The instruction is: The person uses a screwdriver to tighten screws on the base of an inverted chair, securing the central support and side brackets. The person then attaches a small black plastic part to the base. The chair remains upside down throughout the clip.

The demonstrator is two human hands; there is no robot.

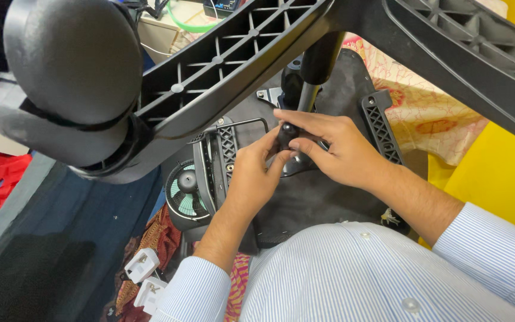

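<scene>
Chair: office chair turned upside down, seat underside facing up against the person's lap; star base and castor loom close to the camera.
Gas column: column seated between base hub and seat mechanism; appears already mounted.
Mechanism: black plate with ribbed brackets and a wire lever on the seat underside; bolts visible at the corners, tightness not assessable.
Right hand: hand curled over the knob, fingers closed onto it from above.
Left hand: hand meets it from below, fingers pinched on the same part.
Knob: small dark knob at the column's foot, on the mechanism, held by both hands.
Progress: judged late stage; main parts joined, the knob in hand not yet let go.
Surroundings: small fan, white plugs, patterned cloth.
</scene>
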